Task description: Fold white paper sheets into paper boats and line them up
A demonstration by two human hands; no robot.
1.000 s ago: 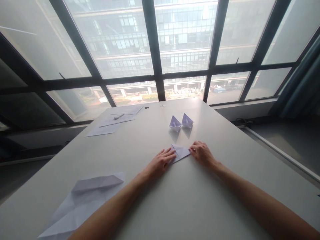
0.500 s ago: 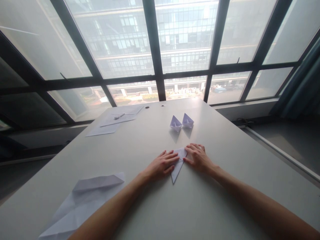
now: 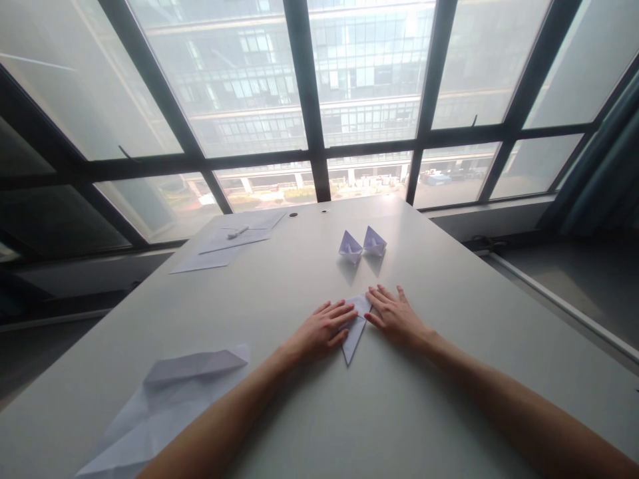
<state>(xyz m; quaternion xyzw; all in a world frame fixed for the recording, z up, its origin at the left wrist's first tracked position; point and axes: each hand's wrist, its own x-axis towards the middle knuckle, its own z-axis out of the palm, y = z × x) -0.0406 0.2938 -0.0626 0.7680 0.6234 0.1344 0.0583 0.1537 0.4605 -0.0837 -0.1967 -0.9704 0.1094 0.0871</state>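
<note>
A folded piece of white paper (image 3: pixel 354 339), its narrow point toward me, lies flat on the white table (image 3: pixel 399 412). My left hand (image 3: pixel 327 327) rests on its left side with the fingers stretched out across it, covering that part. At the paper's upper right edge, my right hand (image 3: pixel 394 314) lies with fingers spread, fingertips touching the edge. Beyond the hands stand two folded paper boats (image 3: pixel 351 247), side by side.
A large creased sheet of paper (image 3: pixel 184 392) lies at the near left, partly behind my left forearm. Several flat sheets (image 3: pixel 210 259) are at the far left, with a small white object (image 3: pixel 238 233) on top. Windows (image 3: pixel 369 73) rise beyond the table.
My right hand's fingers have spread apart and flattened along the paper's edge. My left hand has hardly moved, and the paper stays in place.
</note>
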